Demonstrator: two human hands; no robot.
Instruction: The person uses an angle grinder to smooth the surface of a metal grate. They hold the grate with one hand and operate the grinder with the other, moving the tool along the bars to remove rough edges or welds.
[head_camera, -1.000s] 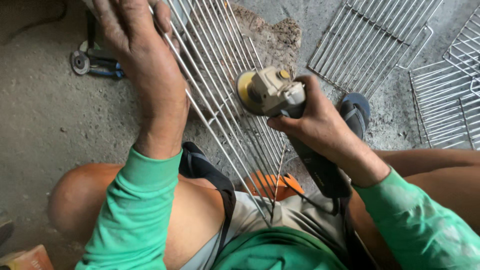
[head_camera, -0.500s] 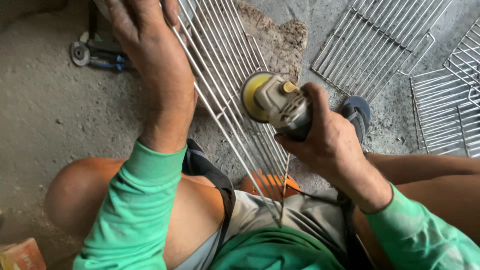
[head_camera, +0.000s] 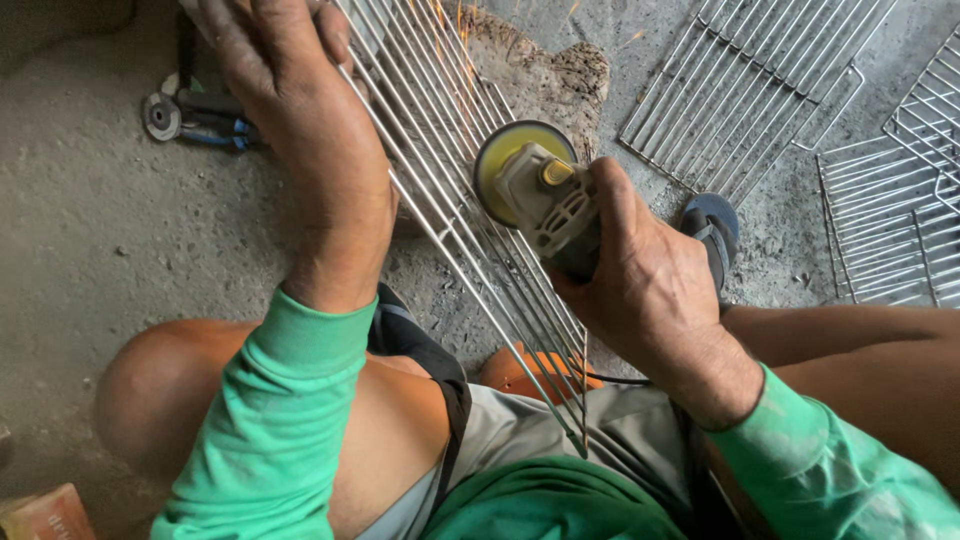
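Right hand (head_camera: 640, 290) grips the running angle grinder (head_camera: 535, 195), left hand (head_camera: 285, 70) clamps the wire rack (head_camera: 450, 200); sparks fly, disc could snag wires and kick toward bare knees.

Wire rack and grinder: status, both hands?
Left hand grips wire rack at its upper edge. Right hand clamped on angle grinder, disc against the wires, sparks at top. Spare racks lie apart on the floor; nothing blocking.
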